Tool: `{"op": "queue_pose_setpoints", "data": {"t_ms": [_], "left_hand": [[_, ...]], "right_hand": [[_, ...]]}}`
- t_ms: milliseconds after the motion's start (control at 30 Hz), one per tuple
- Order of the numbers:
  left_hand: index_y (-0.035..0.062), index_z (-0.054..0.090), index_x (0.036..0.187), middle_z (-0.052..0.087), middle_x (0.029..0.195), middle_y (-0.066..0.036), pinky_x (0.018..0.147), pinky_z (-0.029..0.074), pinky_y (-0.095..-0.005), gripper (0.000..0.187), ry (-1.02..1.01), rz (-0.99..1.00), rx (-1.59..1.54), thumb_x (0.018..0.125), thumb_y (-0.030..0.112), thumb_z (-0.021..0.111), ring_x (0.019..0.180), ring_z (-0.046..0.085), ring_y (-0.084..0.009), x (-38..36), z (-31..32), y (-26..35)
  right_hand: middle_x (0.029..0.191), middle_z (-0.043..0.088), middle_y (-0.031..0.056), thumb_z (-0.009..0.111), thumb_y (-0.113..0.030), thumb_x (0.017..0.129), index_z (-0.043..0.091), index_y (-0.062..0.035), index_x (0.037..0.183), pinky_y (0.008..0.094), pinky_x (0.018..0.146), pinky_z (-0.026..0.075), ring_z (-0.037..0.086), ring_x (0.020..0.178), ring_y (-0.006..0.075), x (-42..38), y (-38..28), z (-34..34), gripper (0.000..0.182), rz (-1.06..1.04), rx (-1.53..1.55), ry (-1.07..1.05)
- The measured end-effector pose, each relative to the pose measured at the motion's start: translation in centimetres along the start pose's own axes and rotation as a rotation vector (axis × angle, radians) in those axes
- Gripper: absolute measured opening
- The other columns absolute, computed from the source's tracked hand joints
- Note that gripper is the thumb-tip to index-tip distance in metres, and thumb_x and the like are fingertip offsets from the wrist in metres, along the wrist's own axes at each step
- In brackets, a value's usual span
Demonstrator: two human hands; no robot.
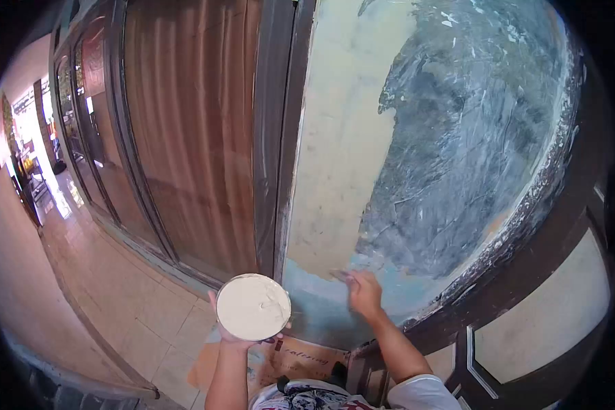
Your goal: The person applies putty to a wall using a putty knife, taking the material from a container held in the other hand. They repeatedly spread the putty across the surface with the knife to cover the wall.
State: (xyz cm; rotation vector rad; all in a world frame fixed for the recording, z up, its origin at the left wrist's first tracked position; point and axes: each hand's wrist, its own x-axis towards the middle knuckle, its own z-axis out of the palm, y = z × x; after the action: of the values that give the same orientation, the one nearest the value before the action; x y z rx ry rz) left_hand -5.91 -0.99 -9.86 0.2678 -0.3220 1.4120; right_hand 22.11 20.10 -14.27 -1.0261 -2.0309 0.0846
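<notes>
My left hand (233, 333) holds up a round tub of cream-coloured paint (253, 307) from below, its fingers curled around the side. The paint's surface is thick, with a small lump in the middle. My right hand (365, 292) is closed around a small brush-like tool (338, 275), mostly hidden by the fingers. The tool's tip meets the lower edge of the cream coat (338, 171) on the wall. Below that coat lies a pale blue strip (321, 287). To the right is a rough grey-blue patch (451, 150) with white scrape marks.
Left of the wall stands a dark window frame (273, 137) with a brown curtain (191, 102) behind glass. A dark panelled door (547, 301) is at right. Printed cardboard (301, 359) covers the floor at my feet. Tiles (130, 287) run along the corridor at left.
</notes>
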Motion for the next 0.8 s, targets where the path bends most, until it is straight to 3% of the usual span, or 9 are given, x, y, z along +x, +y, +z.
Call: {"op": "queue_pose_setpoints", "data": {"t_ms": [100,167,300,400,500,567,633,700,800], "left_hand": [[0.0076,0.029,0.162,0.039,0.153,-0.039,0.081,0.055,-0.0766,0.131,-0.019,-0.090,0.054,0.072,0.103,0.040,0.119,0.050,-0.0738,-0.2,-1.3,0.7],[0.0081,0.030,0.161,0.042,0.151,-0.039,0.078,0.057,-0.0754,0.132,0.015,-0.056,0.037,0.071,0.104,0.040,0.115,0.053,-0.0728,0.2,-0.2,0.3],[0.0151,0.041,0.158,0.046,0.152,-0.034,0.071,0.057,-0.0758,0.115,0.115,-0.023,0.143,0.078,0.098,0.040,0.114,0.056,-0.0695,0.3,0.8,0.2],[0.0065,0.036,0.158,0.047,0.146,-0.040,0.070,0.059,-0.0712,0.129,0.136,0.111,0.123,0.073,0.104,0.036,0.103,0.061,-0.0688,0.5,1.0,0.0],[0.0057,0.036,0.158,0.048,0.145,-0.040,0.071,0.059,-0.0715,0.130,0.084,0.017,0.127,0.073,0.104,0.036,0.103,0.062,-0.0681,0.5,0.2,0.4],[0.0065,0.035,0.159,0.046,0.147,-0.039,0.073,0.058,-0.0734,0.130,0.089,-0.007,0.104,0.072,0.104,0.036,0.104,0.060,-0.0701,0.8,0.6,0.3],[0.0079,0.036,0.159,0.046,0.149,-0.038,0.074,0.056,-0.0749,0.130,0.262,0.072,0.077,0.071,0.104,0.037,0.107,0.057,-0.0724,1.2,1.8,-0.4],[0.0094,0.036,0.159,0.045,0.150,-0.036,0.074,0.056,-0.0764,0.129,0.264,0.043,0.015,0.071,0.104,0.038,0.110,0.054,-0.0740,1.0,1.8,-0.1],[0.0111,0.036,0.160,0.044,0.151,-0.036,0.077,0.054,-0.0788,0.127,0.044,-0.033,0.067,0.072,0.103,0.039,0.114,0.052,-0.0743,0.5,0.9,0.6]], "right_hand": [[0.107,0.074,0.0123,0.065,-0.015,0.097,0.077,-0.0143,0.108,0.0454,0.092,0.054,0.067,0.104,0.0381,-0.8,1.8,2.5,0.016,0.105,-0.163,-0.189],[0.103,0.073,0.0143,0.064,-0.014,0.097,0.075,-0.0095,0.106,0.0463,0.087,0.054,0.067,0.099,0.0393,3.5,1.1,-0.6,0.014,0.064,-0.057,0.115],[0.098,0.071,0.0150,0.068,-0.006,0.091,0.074,-0.0053,0.106,0.0465,0.084,0.054,0.066,0.100,0.0368,7.1,-3.0,-8.6,0.016,0.082,0.000,0.406],[0.096,0.071,0.0141,0.069,-0.004,0.090,0.075,-0.0089,0.103,0.0463,0.082,0.054,0.066,0.098,0.0360,2.6,-1.5,-3.6,0.015,-0.030,0.063,0.239],[0.102,0.073,0.0145,0.071,-0.010,0.090,0.075,-0.0066,0.102,0.0469,0.085,0.054,0.067,0.098,0.0383,-2.2,2.0,3.1,0.013,0.008,0.053,0.044],[0.097,0.072,0.0110,0.069,-0.007,0.090,0.075,-0.0165,0.096,0.0502,0.077,0.055,0.067,0.095,0.0360,-1.8,3.0,4.3,0.013,-0.009,-0.062,0.054],[0.094,0.069,0.0138,0.068,-0.005,0.088,0.075,-0.0092,0.101,0.0505,0.076,0.054,0.065,0.093,0.0388,2.8,0.9,0.2,0.015,-0.022,-0.068,0.262],[0.095,0.070,0.0149,0.067,-0.004,0.089,0.075,-0.0067,0.103,0.0499,0.076,0.054,0.064,0.093,0.0399,6.1,-1.2,-4.6,0.017,0.026,-0.023,0.353],[0.098,0.071,0.0146,0.068,-0.003,0.088,0.076,-0.0086,0.104,0.0494,0.074,0.055,0.065,0.096,0.0384,5.2,-2.5,-5.7,0.019,-0.017,-0.031,0.341]]}}
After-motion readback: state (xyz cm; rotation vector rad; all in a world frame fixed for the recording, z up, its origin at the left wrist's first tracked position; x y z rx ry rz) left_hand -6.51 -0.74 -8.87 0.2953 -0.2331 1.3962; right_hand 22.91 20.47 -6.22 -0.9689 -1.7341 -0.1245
